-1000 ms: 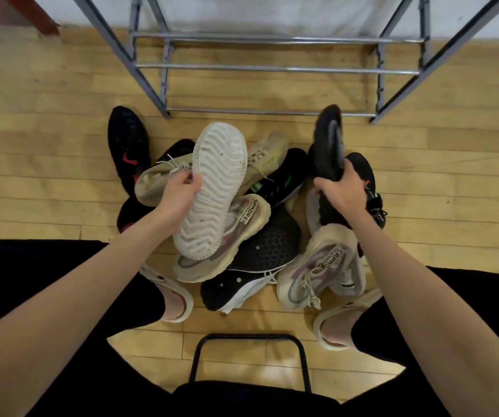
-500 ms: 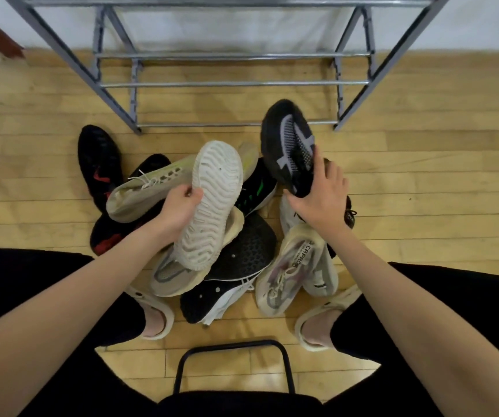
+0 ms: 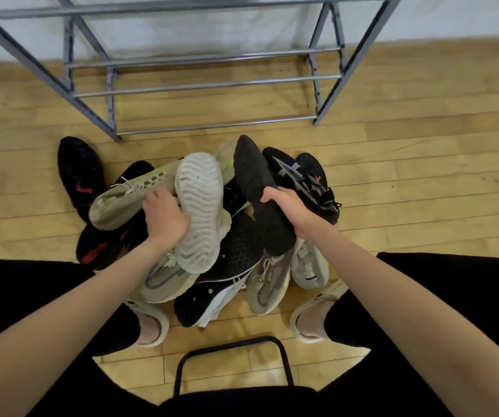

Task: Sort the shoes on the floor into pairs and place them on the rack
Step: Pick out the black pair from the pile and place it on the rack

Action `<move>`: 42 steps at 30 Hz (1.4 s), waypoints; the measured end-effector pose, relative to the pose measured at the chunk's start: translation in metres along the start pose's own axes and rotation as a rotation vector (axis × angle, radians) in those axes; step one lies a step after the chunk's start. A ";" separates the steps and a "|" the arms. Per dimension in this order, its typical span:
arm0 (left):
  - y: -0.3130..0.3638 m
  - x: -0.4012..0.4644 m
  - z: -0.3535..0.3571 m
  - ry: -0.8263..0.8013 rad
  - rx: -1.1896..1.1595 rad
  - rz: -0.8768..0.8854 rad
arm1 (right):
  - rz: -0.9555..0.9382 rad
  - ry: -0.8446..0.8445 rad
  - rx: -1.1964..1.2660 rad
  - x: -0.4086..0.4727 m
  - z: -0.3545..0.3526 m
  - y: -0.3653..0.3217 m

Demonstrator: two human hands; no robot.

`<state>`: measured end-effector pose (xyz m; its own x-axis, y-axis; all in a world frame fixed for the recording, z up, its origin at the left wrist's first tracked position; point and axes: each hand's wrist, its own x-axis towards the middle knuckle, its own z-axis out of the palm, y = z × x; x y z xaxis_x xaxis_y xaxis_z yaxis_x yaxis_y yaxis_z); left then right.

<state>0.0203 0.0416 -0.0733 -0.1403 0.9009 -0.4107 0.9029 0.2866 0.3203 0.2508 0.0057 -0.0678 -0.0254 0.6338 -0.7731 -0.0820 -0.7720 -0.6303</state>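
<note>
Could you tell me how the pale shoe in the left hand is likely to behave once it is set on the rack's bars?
The pale shoe probably feels light: the left hand holds it up alone. Its thick ridged sole looks fairly stiff and grippy, so it should bridge the rack bars without sagging or sliding much. With gaps between the bars, a badly placed toe or heel could still dip through.

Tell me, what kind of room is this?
Probably a hallway or entry corner of a home: a metal shoe rack stands against a white wall, with a pile of sneakers on the wooden floor.
</note>
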 end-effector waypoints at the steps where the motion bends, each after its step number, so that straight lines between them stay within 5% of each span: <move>1: 0.003 -0.003 -0.001 0.052 -0.017 0.065 | 0.014 -0.016 0.091 0.000 0.000 0.004; 3: 0.012 -0.010 -0.002 0.049 -0.167 0.211 | 0.030 -0.049 0.306 -0.002 0.001 0.008; 5: 0.027 -0.022 0.000 -0.174 -0.361 0.235 | 0.005 -0.048 0.440 -0.002 -0.002 0.008; 8: 0.048 -0.038 0.006 -0.646 -0.647 0.034 | -0.012 -0.032 0.472 0.000 -0.005 0.006; 10: 0.052 -0.042 0.014 -0.818 -0.765 -0.062 | 0.008 -0.035 0.455 0.003 -0.004 0.009; 14: 0.049 -0.036 0.023 -0.787 -0.805 -0.122 | -0.035 -0.086 0.315 0.012 -0.007 0.011; 16: 0.048 -0.029 0.025 -0.746 -0.799 -0.143 | -0.153 -0.007 0.027 0.017 -0.017 0.010; 19: 0.050 -0.020 0.023 -0.665 -0.749 -0.125 | -0.413 0.444 -0.667 0.032 -0.046 0.025; 21: 0.049 -0.017 0.024 -0.670 -0.766 -0.143 | -0.400 0.640 -0.945 0.042 -0.063 0.036; 26: 0.045 -0.019 0.022 -0.672 -0.808 -0.140 | -0.054 0.451 -1.179 0.065 -0.075 0.041; 31: 0.043 -0.020 0.018 -0.639 -0.828 -0.148 | 0.041 0.427 -1.236 0.076 -0.077 0.031; 36: 0.044 -0.019 0.007 -0.549 -0.849 -0.160 | -0.093 0.538 -0.990 0.057 -0.071 0.012; 42: 0.047 -0.022 -0.018 -0.417 -0.906 -0.201 | -0.047 0.265 0.269 -0.014 -0.047 -0.009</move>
<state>0.0583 0.0409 -0.0343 0.0534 0.6730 -0.7377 0.2067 0.7153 0.6675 0.2986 0.0011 -0.0548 0.2406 0.6070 -0.7574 -0.3362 -0.6799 -0.6517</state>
